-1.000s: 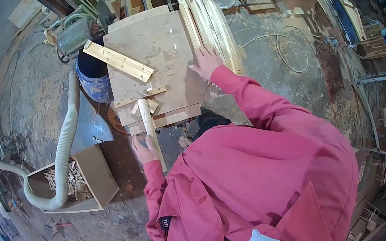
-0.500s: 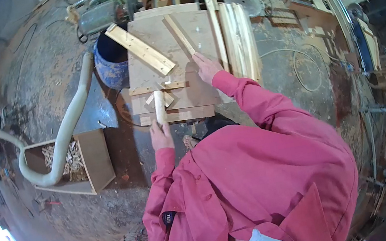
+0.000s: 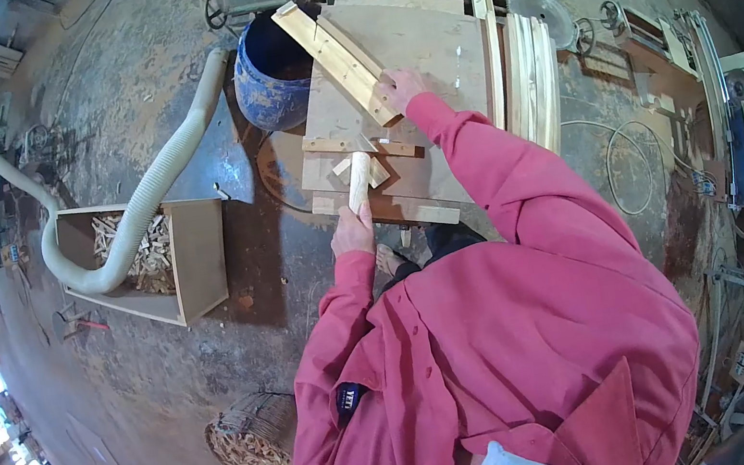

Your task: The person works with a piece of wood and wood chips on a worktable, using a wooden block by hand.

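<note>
My left hand (image 3: 353,233) is closed around the lower end of a pale rounded wooden stick (image 3: 360,181) at the near edge of the worktable (image 3: 434,38). Just beyond it are small crossed wooden pieces (image 3: 378,169) and a crosswise wooden batten (image 3: 319,146). My right hand (image 3: 404,89) is closed on the near end of a narrow wooden strip (image 3: 354,43). That strip lies alongside a wider board with holes (image 3: 335,60), close to its right edge. The right fingertips are partly hidden.
A blue barrel (image 3: 267,88) stands left of the table. A thick ribbed hose (image 3: 159,179) arches over a box of wood offcuts (image 3: 201,259). Long pale planks (image 3: 530,76) lie along the table's right side. A basket of wood scraps (image 3: 254,441) sits on the floor.
My right hand has moved left with the narrow strip, bringing it beside the wider board. My left hand still grips the rounded stick. The whole view has shifted and tilted.
</note>
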A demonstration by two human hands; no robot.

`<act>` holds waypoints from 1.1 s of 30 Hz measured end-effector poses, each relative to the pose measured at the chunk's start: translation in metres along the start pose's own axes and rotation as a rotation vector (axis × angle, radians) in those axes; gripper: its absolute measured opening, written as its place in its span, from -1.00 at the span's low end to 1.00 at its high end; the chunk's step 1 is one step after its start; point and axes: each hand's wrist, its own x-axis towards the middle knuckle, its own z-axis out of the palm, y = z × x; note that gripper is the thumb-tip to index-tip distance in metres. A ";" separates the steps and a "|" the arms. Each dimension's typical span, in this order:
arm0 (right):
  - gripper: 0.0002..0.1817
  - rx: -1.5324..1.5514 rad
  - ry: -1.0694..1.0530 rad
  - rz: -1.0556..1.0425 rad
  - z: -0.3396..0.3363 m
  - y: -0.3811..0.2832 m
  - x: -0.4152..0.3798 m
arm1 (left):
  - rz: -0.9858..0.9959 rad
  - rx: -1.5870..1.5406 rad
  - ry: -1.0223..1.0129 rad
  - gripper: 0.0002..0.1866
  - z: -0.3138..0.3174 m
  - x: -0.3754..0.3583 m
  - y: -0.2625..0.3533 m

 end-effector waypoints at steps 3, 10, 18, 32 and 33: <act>-0.56 0.031 -0.024 0.018 0.000 -0.011 0.005 | -0.013 -0.024 -0.012 -0.46 0.002 0.002 -0.003; -0.57 0.037 0.052 -0.008 0.001 -0.007 0.014 | 0.005 -0.068 -0.004 -0.43 0.000 0.008 0.005; -0.61 0.041 0.029 0.016 0.003 0.021 0.068 | -0.009 -0.008 -0.019 -0.44 0.002 0.052 0.038; -0.68 -0.007 0.039 -0.034 -0.019 0.045 0.151 | 0.018 -0.015 0.035 -0.47 0.008 0.118 0.085; -0.65 0.037 0.015 0.035 -0.026 0.044 0.150 | 0.021 -0.014 0.029 -0.47 0.007 0.119 0.084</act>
